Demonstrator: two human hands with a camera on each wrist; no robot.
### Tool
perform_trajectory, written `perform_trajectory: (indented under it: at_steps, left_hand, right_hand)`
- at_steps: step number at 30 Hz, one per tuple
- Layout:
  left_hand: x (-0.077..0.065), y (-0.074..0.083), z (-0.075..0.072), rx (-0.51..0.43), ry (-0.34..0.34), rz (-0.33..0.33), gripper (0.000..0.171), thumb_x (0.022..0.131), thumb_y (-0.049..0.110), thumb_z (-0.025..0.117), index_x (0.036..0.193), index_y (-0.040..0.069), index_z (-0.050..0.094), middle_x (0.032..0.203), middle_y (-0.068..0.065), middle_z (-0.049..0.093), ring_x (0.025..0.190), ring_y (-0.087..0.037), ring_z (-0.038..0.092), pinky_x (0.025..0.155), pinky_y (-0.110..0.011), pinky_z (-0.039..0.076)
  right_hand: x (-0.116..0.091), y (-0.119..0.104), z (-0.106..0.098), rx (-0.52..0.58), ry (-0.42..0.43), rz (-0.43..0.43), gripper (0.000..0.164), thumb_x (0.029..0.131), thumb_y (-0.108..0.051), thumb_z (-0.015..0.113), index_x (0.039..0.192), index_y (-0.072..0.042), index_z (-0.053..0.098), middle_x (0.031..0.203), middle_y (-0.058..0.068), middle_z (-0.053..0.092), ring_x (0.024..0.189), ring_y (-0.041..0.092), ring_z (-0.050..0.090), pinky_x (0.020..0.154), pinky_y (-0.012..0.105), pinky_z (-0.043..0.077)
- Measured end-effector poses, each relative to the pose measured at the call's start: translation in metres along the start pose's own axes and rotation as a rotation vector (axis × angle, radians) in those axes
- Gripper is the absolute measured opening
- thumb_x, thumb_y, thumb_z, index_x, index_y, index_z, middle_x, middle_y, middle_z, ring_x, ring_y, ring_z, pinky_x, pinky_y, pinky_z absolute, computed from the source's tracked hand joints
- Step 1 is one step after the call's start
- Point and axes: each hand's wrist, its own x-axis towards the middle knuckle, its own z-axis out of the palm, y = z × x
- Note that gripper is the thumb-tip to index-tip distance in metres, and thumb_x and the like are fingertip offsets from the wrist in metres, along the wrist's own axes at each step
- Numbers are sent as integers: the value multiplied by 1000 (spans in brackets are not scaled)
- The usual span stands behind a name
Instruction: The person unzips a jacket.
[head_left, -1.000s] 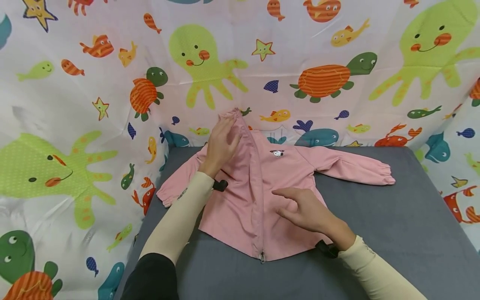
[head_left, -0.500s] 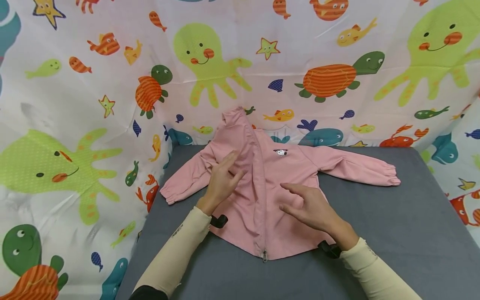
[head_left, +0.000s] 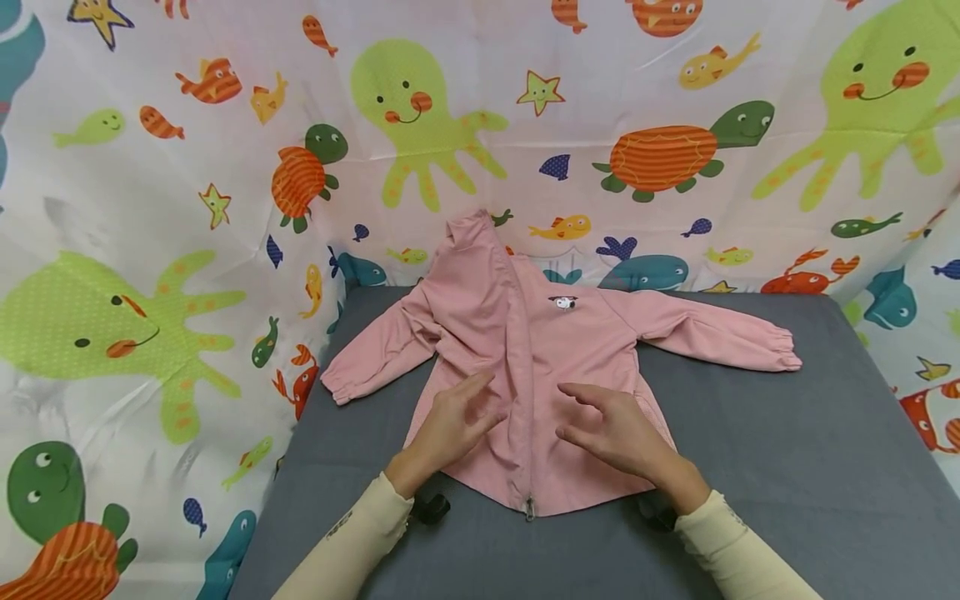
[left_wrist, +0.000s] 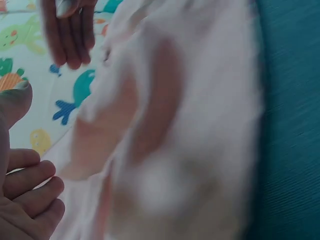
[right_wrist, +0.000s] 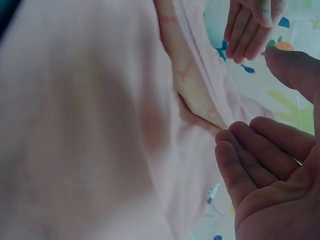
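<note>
A pink zip jacket (head_left: 577, 342) lies spread on the grey table, its front facing up. Its collar (head_left: 468, 229) stands up at the back, and a small dog emblem (head_left: 562, 302) sits on the chest. At the bottom hem is the zipper pull (head_left: 529, 509). My left hand (head_left: 448, 423) hovers above the lower left front panel, fingers loosely extended, holding nothing. Over the lower right panel is my right hand (head_left: 622, 429), likewise relaxed and holding nothing. Both wrist views show the palms (left_wrist: 30, 200) apart from the cloth, with the fingers (right_wrist: 270, 145) gently bent.
The grey tabletop (head_left: 750, 467) extends around the jacket. A white curtain (head_left: 465, 67) printed with sea animals hangs behind and along the left and right sides. One sleeve (head_left: 375, 350) reaches toward the left edge, the other sleeve (head_left: 720, 329) toward the right.
My left hand has left the collar area and come down toward the hem, beside the right hand. The collar now looks folded over. My right hand has barely moved.
</note>
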Motion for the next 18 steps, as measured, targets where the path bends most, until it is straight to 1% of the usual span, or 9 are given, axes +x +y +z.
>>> perform_trajectory:
  at_steps: [2,4,9,11,14,16,18]
  left_hand:
    - [-12,2,6,10,-32,7,67,98,27,85,151,-6,60,155,-24,63,146,-37,61,117,-56,52]
    - [-23,5,12,4,-63,-6,67,98,28,85,151,-6,60,156,-23,62,147,-36,60,118,-56,51]
    - [-44,13,22,13,-162,-67,68,99,35,84,150,-3,62,161,-18,58,154,-34,53,123,-55,45]
    - [-50,15,25,28,-206,-79,69,99,37,84,150,-3,62,164,-17,56,156,-35,49,126,-55,42]
    - [-56,18,30,34,-256,-81,72,97,37,86,151,-3,61,166,-18,53,160,-38,43,128,-57,39]
    - [-58,19,32,52,-284,-68,74,94,37,88,152,-2,61,167,-19,50,161,-40,40,129,-57,37]
    - [-59,20,35,84,-306,-37,77,92,37,90,152,-1,60,168,-20,49,162,-42,39,128,-57,38]
  right_hand:
    - [-2,1,6,-7,-22,-3,66,90,-30,92,148,-9,69,146,7,73,133,29,71,104,54,60]
    - [-3,2,12,-15,-43,-7,66,89,-30,92,147,-8,70,146,6,73,132,28,71,105,53,60]
    - [-6,9,27,8,-86,-23,65,86,-24,94,144,-3,70,143,8,74,129,26,72,105,51,60]
    - [-7,11,33,11,-100,-50,65,85,-20,94,142,-1,71,141,9,75,127,26,73,105,50,61]
    - [-8,15,40,-5,-113,-114,66,83,-16,96,141,2,70,139,13,75,126,28,73,106,51,60]
    - [-9,17,45,-29,-119,-152,69,82,-17,97,142,2,70,140,14,74,128,30,72,107,52,59]
    - [-10,19,50,-51,-118,-186,70,81,-19,97,142,3,69,141,17,73,131,33,71,108,55,58]
